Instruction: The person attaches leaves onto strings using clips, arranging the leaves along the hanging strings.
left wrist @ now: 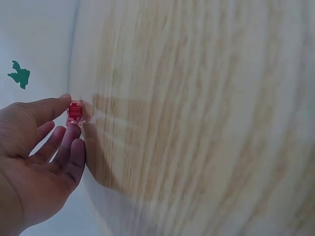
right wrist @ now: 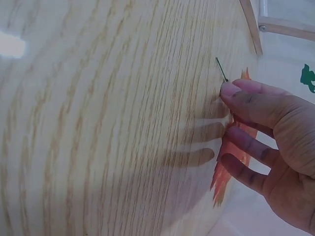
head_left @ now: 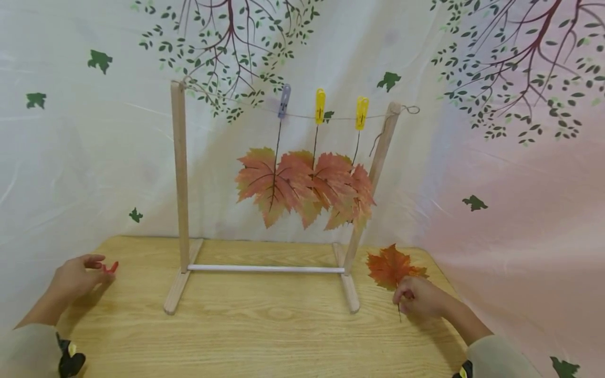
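Note:
At the table's left side my left hand (head_left: 75,281) pinches a small red clothespin (left wrist: 74,112) between thumb and fingertips. Over on the right, my right hand (head_left: 423,299) holds the thin stem of an orange-red artificial maple leaf (head_left: 391,265) between thumb and index finger. The blade points away from me, and the stem end sticks out below the fingers. In the right wrist view this leaf (right wrist: 226,162) is partly hidden behind the fingers. Its other fingers are spread close over the tabletop.
A wooden stand (head_left: 180,178) with a white crossbar (head_left: 267,269) is on the table (head_left: 264,341). From its string, one grey clothespin (head_left: 284,102) and two yellow clothespins (head_left: 320,106) hold overlapping reddish leaves (head_left: 264,178) by their stems. Behind hangs a leaf-printed cloth (head_left: 71,173).

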`<state>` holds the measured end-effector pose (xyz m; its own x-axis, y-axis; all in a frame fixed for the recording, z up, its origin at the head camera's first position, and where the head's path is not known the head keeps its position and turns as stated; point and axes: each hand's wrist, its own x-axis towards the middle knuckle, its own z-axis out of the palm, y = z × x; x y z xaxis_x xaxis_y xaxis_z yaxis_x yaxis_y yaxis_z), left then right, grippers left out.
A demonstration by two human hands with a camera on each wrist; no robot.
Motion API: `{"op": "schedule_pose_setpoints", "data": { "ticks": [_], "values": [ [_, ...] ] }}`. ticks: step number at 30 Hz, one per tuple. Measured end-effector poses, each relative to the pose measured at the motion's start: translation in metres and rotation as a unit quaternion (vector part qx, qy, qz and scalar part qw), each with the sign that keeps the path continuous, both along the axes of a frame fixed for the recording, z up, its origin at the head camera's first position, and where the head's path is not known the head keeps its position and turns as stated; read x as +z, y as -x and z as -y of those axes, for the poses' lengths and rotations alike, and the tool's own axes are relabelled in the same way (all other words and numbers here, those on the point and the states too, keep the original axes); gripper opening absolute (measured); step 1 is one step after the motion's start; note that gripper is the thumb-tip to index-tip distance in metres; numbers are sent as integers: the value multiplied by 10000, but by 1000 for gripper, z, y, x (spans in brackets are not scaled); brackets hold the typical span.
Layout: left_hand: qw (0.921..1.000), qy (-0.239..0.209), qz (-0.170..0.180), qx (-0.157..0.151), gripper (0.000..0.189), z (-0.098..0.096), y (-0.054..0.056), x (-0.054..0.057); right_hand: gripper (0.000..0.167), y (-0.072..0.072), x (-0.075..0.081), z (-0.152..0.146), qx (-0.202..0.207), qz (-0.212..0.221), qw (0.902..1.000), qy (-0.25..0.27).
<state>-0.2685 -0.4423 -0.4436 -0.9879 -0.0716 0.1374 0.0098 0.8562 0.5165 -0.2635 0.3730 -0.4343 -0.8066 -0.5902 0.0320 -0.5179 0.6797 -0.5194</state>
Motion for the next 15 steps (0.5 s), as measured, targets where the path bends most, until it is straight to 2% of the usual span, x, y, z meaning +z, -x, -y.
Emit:
{"op": "schedule_pose_setpoints", "data": {
  "ticks": [2, 9, 15],
  "values": [
    [10000, 36, -43, 14, 67, -1, 0, 1, 19, 1, -1, 0, 50, -4, 10000, -4],
    [9994, -132, 260, 202, 76, -2, 5, 1, 21, 2, 1, 4, 259, -142, 9995, -78],
    [9997, -16, 209, 101, 74, -5, 11, -2, 25, 3, 3, 5, 494, -201, 9986, -28]
  ]
}}
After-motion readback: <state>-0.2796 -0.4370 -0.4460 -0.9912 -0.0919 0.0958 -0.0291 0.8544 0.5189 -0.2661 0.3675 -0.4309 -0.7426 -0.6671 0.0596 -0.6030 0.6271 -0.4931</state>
